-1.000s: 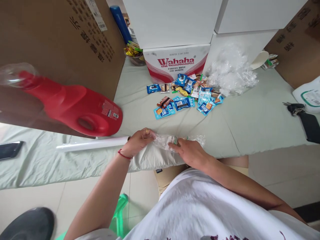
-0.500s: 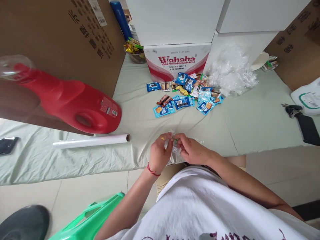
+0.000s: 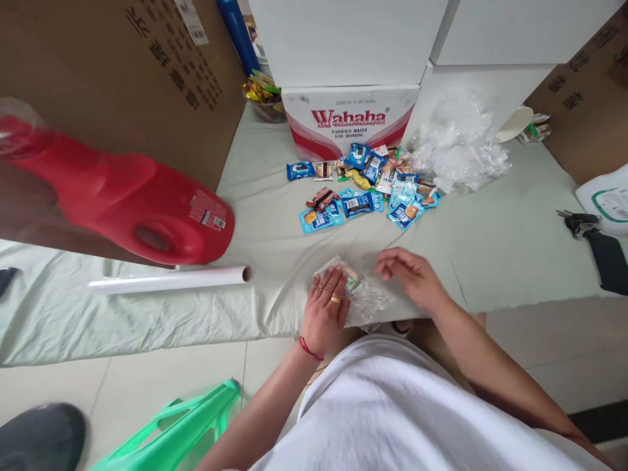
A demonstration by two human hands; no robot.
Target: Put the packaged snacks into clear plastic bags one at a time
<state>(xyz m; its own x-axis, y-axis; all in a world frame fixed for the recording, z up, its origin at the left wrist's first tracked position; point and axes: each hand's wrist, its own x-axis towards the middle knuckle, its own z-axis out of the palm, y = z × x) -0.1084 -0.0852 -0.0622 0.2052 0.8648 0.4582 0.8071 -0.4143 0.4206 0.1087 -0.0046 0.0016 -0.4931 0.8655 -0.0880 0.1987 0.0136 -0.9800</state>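
At the table's near edge, a clear plastic bag (image 3: 371, 297) lies crinkled, with a small snack packet (image 3: 352, 280) showing green and pale print in or under it. My left hand (image 3: 324, 304) lies flat over the left part of the bag, its fingers stretched out and pressing on the plastic. To the right, apart from the bag, my right hand (image 3: 411, 275) is raised with loosely bent fingers and nothing visible in them. Beyond both hands is a pile of wrapped snacks (image 3: 366, 176) in blue, brown and yellow.
A red jug (image 3: 161, 216) leans at the left behind a white roll (image 3: 169, 280). Behind the snacks stands a Wahaha carton (image 3: 350, 121). Crumpled clear plastic (image 3: 456, 147) is heaped to its right. Keys (image 3: 581, 224) and a black phone-like object (image 3: 608, 261) lie far right.
Both hands pinched the plastic together before. My left hand has flattened onto the bag, while my right hand has let go and moved right. The bag now lies more spread out.
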